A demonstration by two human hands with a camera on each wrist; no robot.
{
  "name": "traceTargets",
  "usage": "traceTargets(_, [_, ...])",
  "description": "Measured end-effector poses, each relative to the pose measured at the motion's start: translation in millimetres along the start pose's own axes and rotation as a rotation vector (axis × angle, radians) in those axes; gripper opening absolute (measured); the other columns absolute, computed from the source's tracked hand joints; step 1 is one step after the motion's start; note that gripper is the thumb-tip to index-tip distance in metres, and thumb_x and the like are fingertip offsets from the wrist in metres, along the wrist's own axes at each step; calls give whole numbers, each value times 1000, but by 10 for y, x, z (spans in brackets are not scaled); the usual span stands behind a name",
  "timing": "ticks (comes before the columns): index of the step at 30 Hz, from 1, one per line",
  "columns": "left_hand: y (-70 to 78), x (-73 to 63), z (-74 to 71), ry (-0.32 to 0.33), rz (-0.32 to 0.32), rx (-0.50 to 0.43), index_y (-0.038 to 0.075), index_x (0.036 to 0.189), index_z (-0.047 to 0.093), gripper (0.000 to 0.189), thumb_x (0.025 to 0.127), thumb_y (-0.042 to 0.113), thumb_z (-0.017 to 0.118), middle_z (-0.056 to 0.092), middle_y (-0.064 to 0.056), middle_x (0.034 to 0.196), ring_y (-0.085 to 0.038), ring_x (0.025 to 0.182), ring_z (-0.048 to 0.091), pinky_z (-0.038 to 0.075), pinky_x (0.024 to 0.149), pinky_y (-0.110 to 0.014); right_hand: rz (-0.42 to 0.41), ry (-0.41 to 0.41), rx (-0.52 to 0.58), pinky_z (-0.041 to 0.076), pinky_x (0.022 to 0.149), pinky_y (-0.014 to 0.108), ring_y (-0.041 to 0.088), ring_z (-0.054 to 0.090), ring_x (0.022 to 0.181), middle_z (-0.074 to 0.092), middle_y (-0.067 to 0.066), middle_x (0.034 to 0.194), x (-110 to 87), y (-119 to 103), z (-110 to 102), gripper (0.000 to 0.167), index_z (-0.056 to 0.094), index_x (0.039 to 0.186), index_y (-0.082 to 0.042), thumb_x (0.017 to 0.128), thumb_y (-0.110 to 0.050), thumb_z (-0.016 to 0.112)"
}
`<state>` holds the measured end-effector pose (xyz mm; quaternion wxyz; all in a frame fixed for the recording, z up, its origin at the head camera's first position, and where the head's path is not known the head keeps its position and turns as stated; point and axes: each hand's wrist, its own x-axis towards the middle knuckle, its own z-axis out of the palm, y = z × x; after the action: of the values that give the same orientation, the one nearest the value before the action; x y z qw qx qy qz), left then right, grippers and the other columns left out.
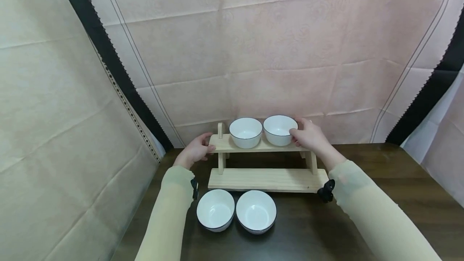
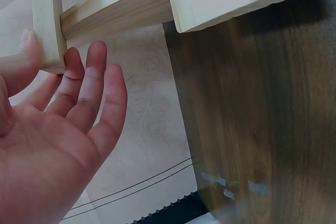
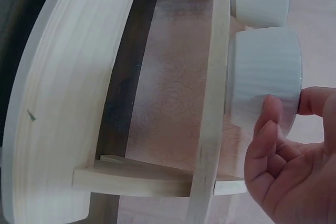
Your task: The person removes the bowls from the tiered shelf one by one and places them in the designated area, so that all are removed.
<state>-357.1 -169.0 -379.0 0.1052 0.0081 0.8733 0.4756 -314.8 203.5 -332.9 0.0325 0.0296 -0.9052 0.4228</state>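
Observation:
A two-tier wooden shelf [image 1: 268, 180] stands on the dark table. My left hand [image 1: 195, 150] grips the left end of its upper board, with the thumb [image 2: 23, 64] on one side and fingertips on the other. Two white bowls with dark rims sit side by side on the upper tier. On the right one [image 1: 278, 131], my right hand [image 1: 311, 135] pinches the wall near the rim; its curled fingers [image 3: 269, 114] lie against the outside. The left bowl [image 1: 245, 133] stands close beside it, untouched.
Two more white items stand on the table in front of the shelf: a left bowl [image 1: 215, 210] and a right bowl [image 1: 255, 212]. The lower board holds nothing. A pale cloth backdrop [image 1: 282, 51] rises right behind the shelf, and a cloth wall [image 1: 65, 132] flanks the left.

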Motion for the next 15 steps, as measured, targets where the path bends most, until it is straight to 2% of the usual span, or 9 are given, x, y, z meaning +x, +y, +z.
traceTargets(9, [60,-3,0,37,-23,113,28,144,32,60,91,26,60,55,-7,119,-23,96,60,48,72,-34,31,24,65,53,62,28,20,65,70,64,16,92,10,44,31,62,28,146,-7,90,-25,48])
traceTargets(15, [82,-15,12,42,-35,118,29,144,32,60,91,24,60,56,-7,116,-24,95,58,46,72,-33,56,17,96,53,63,28,20,65,71,67,13,87,8,57,32,62,28,146,-11,90,-28,50])
